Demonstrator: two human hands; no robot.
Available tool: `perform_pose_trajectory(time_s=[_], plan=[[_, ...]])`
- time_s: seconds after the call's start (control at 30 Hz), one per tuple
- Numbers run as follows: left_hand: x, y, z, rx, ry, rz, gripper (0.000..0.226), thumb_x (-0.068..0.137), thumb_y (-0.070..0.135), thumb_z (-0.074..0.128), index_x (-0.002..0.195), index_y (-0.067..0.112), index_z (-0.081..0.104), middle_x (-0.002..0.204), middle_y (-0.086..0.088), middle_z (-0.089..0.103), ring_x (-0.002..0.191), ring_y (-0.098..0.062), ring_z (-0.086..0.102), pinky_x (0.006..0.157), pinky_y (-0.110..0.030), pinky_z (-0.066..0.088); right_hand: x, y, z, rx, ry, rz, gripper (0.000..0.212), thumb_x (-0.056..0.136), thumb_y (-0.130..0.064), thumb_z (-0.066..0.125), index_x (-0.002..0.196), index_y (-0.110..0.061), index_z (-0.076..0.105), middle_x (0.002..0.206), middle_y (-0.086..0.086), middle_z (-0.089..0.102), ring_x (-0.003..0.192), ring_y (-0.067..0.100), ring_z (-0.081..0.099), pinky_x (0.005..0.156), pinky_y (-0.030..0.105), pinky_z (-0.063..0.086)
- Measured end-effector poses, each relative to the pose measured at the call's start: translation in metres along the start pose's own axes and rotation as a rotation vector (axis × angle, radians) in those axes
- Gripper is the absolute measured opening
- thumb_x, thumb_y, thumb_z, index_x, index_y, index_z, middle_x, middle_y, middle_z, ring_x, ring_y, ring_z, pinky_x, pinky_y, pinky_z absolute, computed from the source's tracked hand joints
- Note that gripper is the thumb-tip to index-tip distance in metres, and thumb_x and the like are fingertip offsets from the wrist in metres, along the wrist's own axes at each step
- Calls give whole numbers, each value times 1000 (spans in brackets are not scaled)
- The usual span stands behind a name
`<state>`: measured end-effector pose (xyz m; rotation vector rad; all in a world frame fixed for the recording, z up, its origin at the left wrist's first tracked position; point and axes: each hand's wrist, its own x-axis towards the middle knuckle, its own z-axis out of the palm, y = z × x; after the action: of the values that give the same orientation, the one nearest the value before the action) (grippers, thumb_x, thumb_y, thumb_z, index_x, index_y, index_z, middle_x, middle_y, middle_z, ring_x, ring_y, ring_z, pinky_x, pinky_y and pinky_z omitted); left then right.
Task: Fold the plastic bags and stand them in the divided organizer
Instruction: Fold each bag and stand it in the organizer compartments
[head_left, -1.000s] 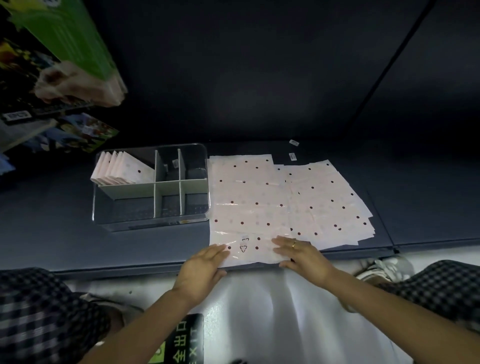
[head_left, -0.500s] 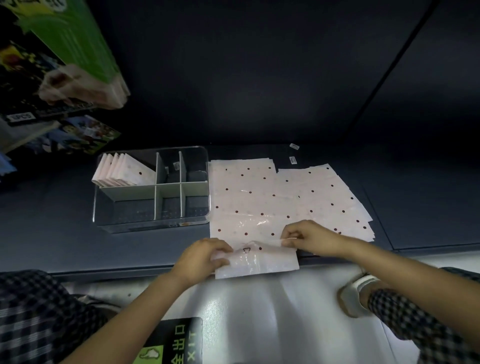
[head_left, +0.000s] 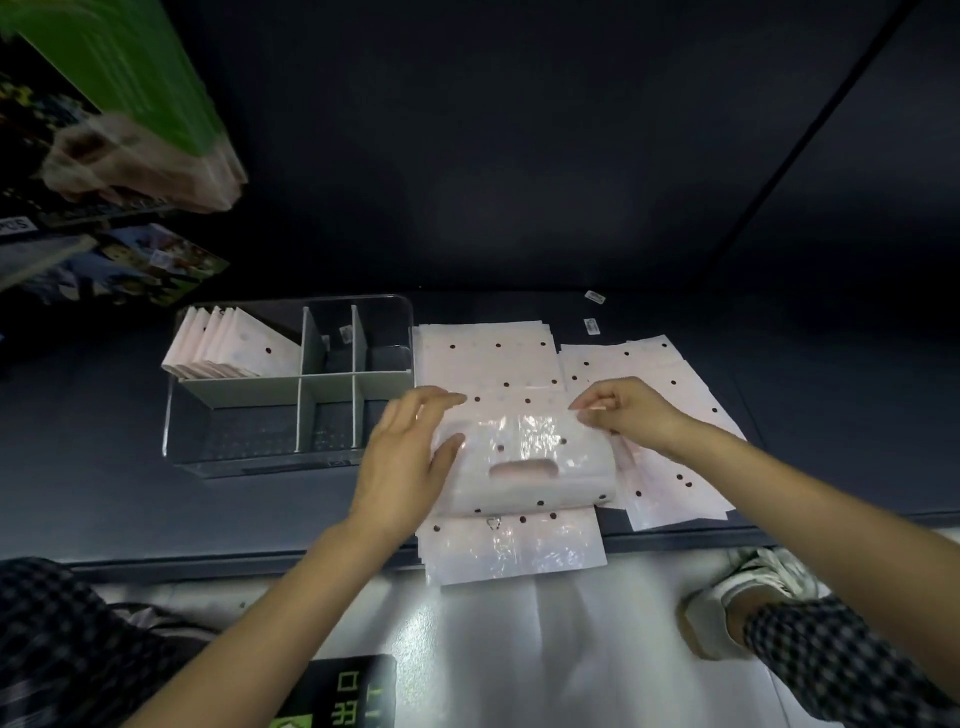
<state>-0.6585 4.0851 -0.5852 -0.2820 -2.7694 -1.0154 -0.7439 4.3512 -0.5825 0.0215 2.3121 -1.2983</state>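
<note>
Two hands fold one pink dotted plastic bag (head_left: 524, 457) mid-frame: left hand (head_left: 402, 457) presses flat, right hand (head_left: 631, 413) pinches its edge. Next, probably fold smaller.

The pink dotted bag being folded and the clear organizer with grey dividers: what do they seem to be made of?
The pink dotted bag looks like thin glossy plastic film: it crinkles, glints, and the layer beneath shows through. The clear organizer seems rigid transparent plastic, likely acrylic, with see-through walls; its grey dividers look matte and opaque, probably plastic.
</note>
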Motion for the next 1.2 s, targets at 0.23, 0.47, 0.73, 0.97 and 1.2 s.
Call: perform_pose_trajectory(time_s=[0.23,0.47,0.73,0.97,1.2], plan=[[-20,-10,47,202,-311,178,46,97,30,48,141,20,40,153,1,31,144,-18,20,117,-32,-2,57,17,8,-152,268,10,10,88,-4,60,94,-4,68,108,4,67,103,15,57,87,23,41],[-44,-34,81,453,-631,200,68,99,50,23,150,20,-11,155,3,-21,138,-15,-29,112,-35,-22,78,30,16,-333,282,71,17,90,-7,55,103,-9,65,114,6,64,112,22,56,89,26,43],[-49,-39,86,550,-686,207,65,97,56,17,147,31,-16,148,4,-31,132,-19,-36,110,-37,-22,1,31,81,-912,262,-663,30,79,-7,70,110,-5,69,115,14,67,106,31,63,91,43,52],[-48,-44,79,563,-685,204,64,97,57,19,148,32,-11,153,4,-25,143,-20,-22,112,-37,-18,-48,80,86,-1285,34,-672,63,82,-59,58,130,-17,57,138,-1,51,127,12,49,101,32,45],[-50,-85,36,661,-716,219,64,96,59,15,149,33,-9,156,7,-18,144,-19,-18,115,-38,-14,-63,98,30,-1323,10,-594,48,78,-48,69,114,-16,69,127,-1,61,116,12,58,96,34,49]])
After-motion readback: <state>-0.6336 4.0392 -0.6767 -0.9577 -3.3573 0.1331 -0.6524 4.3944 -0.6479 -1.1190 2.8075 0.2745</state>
